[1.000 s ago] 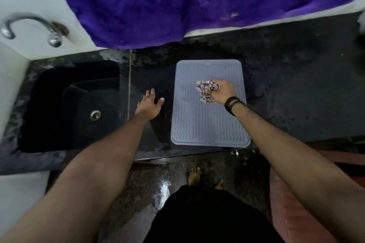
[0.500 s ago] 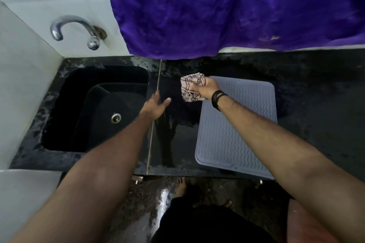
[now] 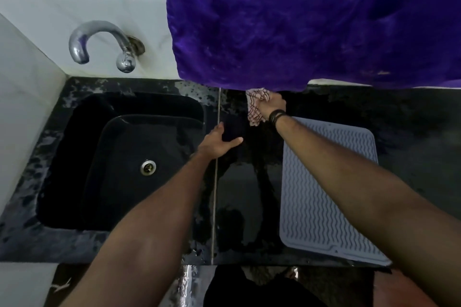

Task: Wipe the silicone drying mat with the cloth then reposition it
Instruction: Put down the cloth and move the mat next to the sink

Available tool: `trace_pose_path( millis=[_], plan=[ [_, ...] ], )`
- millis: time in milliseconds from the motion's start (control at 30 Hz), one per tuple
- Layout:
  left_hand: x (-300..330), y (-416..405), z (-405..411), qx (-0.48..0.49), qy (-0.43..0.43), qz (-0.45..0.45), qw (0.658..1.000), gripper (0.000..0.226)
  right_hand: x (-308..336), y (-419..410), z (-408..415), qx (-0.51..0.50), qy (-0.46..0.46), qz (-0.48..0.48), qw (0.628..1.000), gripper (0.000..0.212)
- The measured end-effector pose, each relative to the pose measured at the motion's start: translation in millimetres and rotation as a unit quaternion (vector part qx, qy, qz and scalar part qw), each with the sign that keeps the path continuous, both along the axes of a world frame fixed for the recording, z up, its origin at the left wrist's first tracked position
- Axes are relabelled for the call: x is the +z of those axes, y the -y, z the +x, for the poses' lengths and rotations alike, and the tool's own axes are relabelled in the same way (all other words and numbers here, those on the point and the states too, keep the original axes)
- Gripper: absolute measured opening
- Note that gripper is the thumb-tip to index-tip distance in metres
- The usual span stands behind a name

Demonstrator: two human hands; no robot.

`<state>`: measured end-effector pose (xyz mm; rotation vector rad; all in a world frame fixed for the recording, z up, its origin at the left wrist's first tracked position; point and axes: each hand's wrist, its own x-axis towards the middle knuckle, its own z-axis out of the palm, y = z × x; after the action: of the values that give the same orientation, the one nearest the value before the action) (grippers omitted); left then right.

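Note:
The grey ribbed silicone drying mat (image 3: 321,209) lies flat on the black counter (image 3: 247,202), right of centre, its near edge at the counter's front. My right hand (image 3: 273,104) is beyond the mat's far left corner, near the back wall, shut on a checked white cloth (image 3: 254,112) that hangs from the fist. My right forearm crosses over the mat's upper part. Between the sink and the mat, my left hand (image 3: 218,143) hovers open over the counter, palm down, fingers apart, holding nothing.
A black sink (image 3: 119,157) with a metal drain (image 3: 148,167) fills the left side. A chrome tap (image 3: 99,42) sticks out of the white tiled wall. A purple fabric (image 3: 311,20) hangs down over the back of the counter. The counter looks wet.
My right hand has lifted the cloth off the mat and carried it left and toward the back wall. The view has shifted left, so the mat now sits further right. My left hand stays open.

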<state>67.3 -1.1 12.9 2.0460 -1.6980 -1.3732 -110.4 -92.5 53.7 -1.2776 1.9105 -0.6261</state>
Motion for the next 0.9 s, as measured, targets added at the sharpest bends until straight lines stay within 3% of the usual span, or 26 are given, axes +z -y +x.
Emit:
trace_pose_path(
  millis=[100, 167, 233, 367, 533, 633, 733, 833, 900],
  plan=[
    [-8, 9, 12, -0.030, 0.010, -0.040, 0.999, 0.086, 2, 21, 18, 0.089, -0.174, -0.129, 0.972, 0.028],
    [-15, 12, 15, -0.037, 0.011, -0.051, 0.998, 0.081, -8, 30, 31, 0.126, -0.263, -0.190, 0.937, 0.043],
    [-25, 14, 17, -0.049, 0.019, -0.059, 0.997, 0.080, -29, 30, 47, 0.174, -0.291, -0.161, 0.927, 0.054],
    [-41, 11, 22, -0.063, 0.042, -0.065, 0.995, 0.082, -76, 17, 65, 0.300, -0.325, 0.006, 0.897, 0.065],
    [-41, 10, 22, -0.071, 0.057, -0.075, 0.993, 0.082, -68, 18, 56, 0.294, -0.278, -0.017, 0.914, 0.075],
    [-39, 11, 13, -0.082, 0.054, -0.074, 0.992, 0.081, -61, 12, 46, 0.307, -0.290, 0.013, 0.907, 0.083],
    [-34, 7, -4, -0.093, 0.044, -0.065, 0.993, 0.080, -46, 3, 29, 0.308, -0.223, 0.019, 0.925, 0.081],
    [-30, 0, -25, -0.075, 0.042, -0.072, 0.994, 0.075, -35, -28, -9, 0.231, -0.161, -0.049, 0.958, 0.067],
    [-27, -7, -45, -0.068, 0.057, -0.068, 0.994, 0.070, -36, -61, -56, 0.123, -0.170, -0.049, 0.977, 0.060]
  ],
)
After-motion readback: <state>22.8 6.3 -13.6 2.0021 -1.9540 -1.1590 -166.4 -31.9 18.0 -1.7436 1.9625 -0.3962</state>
